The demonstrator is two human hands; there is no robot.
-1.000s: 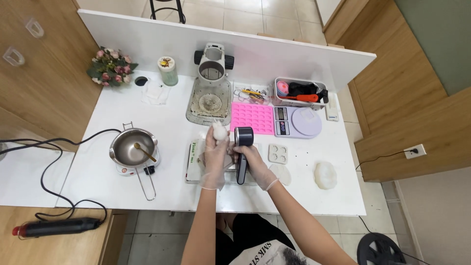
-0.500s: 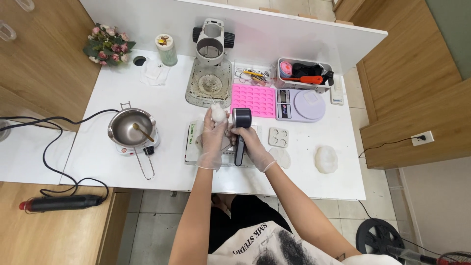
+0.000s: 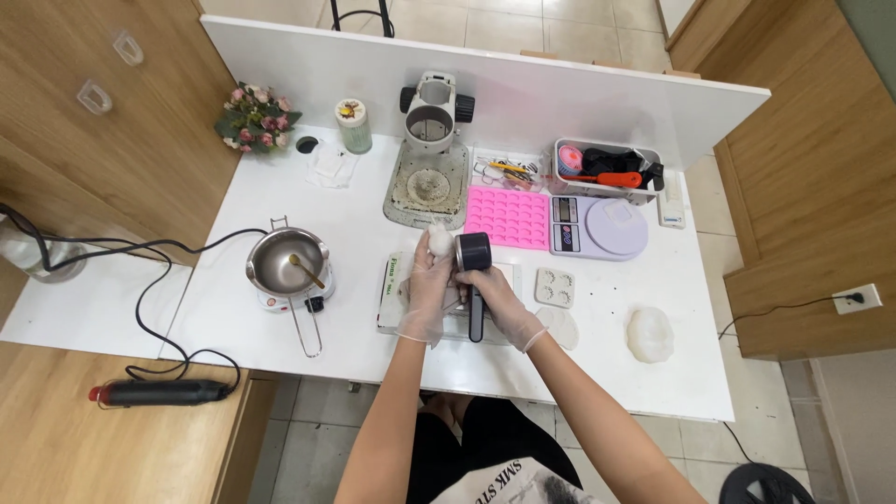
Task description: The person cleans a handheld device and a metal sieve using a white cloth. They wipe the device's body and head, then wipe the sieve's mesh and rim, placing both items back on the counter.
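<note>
Both hands wear thin clear gloves and meet over a white board (image 3: 392, 297) near the table's front edge. My left hand (image 3: 427, 285) holds a small white lump (image 3: 438, 239) up at its fingertips. My right hand (image 3: 497, 303) grips the dark handle of a black hand tool (image 3: 473, 254) with a round head, which points at the lump from the right. The lump and the tool head are nearly touching. Part of the board is hidden under my hands.
A small metal pot (image 3: 285, 266) with a spoon sits on a hot plate at the left, its cord trailing off the table. Behind are a microscope stand (image 3: 429, 159), pink silicone mould (image 3: 507, 218), scale (image 3: 598, 227), tool tray (image 3: 604, 171). A white mould (image 3: 554, 287) and pale lump (image 3: 650, 333) lie right.
My hands, the lump and the tool keep the same pose. The view has shifted slightly, so the table sits a little lower in frame.
</note>
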